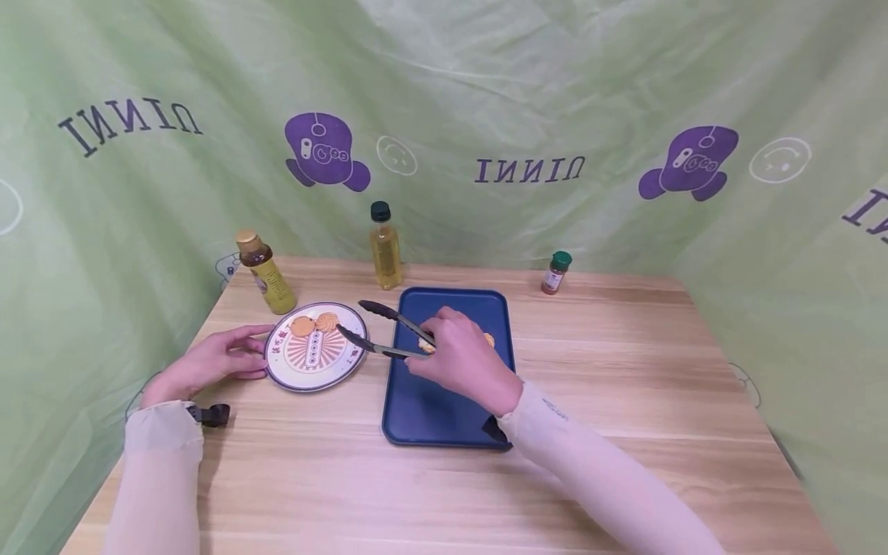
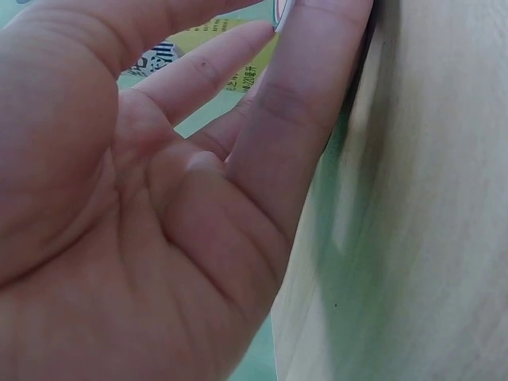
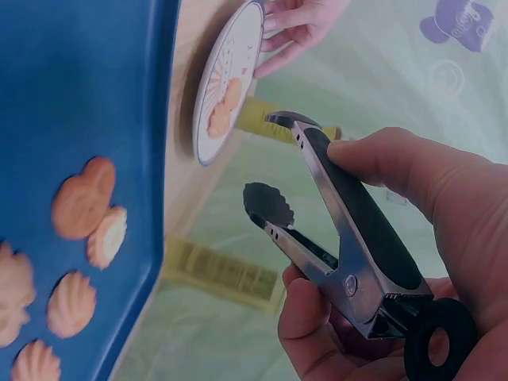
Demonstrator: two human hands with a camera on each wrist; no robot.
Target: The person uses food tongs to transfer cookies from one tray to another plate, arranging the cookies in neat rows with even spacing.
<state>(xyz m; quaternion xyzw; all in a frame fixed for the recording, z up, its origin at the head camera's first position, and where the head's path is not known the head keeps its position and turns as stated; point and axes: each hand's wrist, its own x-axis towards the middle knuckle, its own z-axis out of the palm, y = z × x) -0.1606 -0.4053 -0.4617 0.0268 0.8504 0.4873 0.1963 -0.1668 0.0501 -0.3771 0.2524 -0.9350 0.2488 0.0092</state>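
My left hand [image 1: 215, 361] holds the left rim of a round white plate [image 1: 283, 367] with a blue edge and red printing. Two cookies [image 1: 302, 327] lie touching on its upper part. In my right hand [image 1: 463, 356] is a pair of metal tongs [image 3: 325, 202] with black grips and black scalloped tips. Their arms are spread apart, with nothing between the tips, which point left toward the plate; one tip overlaps its right side in the head view. Below my right hand lies a dark blue tray [image 1: 433, 416] bearing several cookies [image 3: 71, 304], mostly hidden by the hand in the head view.
Behind the plate stands a yellow-labelled bottle [image 1: 274, 287] with a tan cap. A clear bottle of yellow oil [image 1: 386, 258] is behind the tray's left corner. A small green-capped jar [image 1: 556, 273] stands at the back right. Green curtain [image 1: 444, 92] encloses the wooden table [image 1: 610, 370].
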